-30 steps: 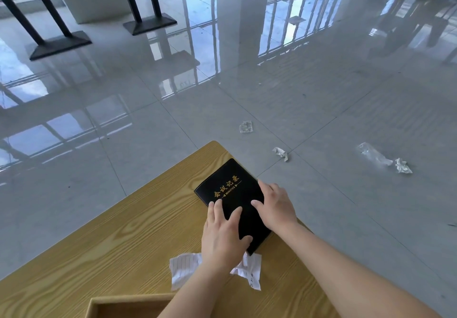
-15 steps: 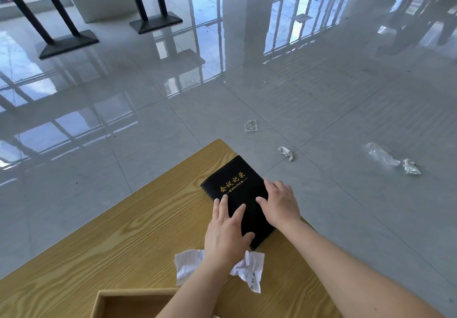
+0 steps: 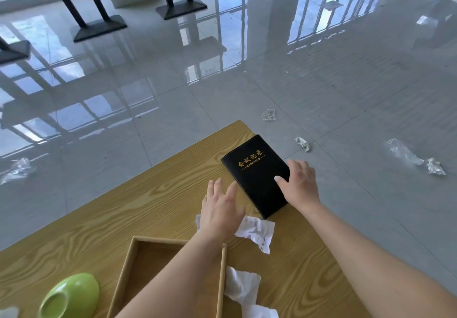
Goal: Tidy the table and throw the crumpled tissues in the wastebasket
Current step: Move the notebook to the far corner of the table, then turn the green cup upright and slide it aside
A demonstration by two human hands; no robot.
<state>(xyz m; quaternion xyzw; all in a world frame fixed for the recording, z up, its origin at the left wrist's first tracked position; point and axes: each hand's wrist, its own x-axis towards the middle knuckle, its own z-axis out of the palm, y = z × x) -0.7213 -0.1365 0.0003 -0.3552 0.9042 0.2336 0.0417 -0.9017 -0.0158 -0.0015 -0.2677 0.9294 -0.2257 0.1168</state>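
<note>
Tissue (image 3: 256,230) under left hand (image 3: 220,210), right hand (image 3: 300,184) on notebook (image 3: 257,169)

My left hand (image 3: 220,209) flat, fingers spread, palm down, my right hand (image 3: 300,184) open, thumb extended, both forearms bare

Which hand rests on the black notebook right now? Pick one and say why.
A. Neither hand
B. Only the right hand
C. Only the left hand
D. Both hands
B: the right hand lies on the black notebook's right edge, while the left hand is spread open beside it over the wooden table and the crumpled paper.
</note>
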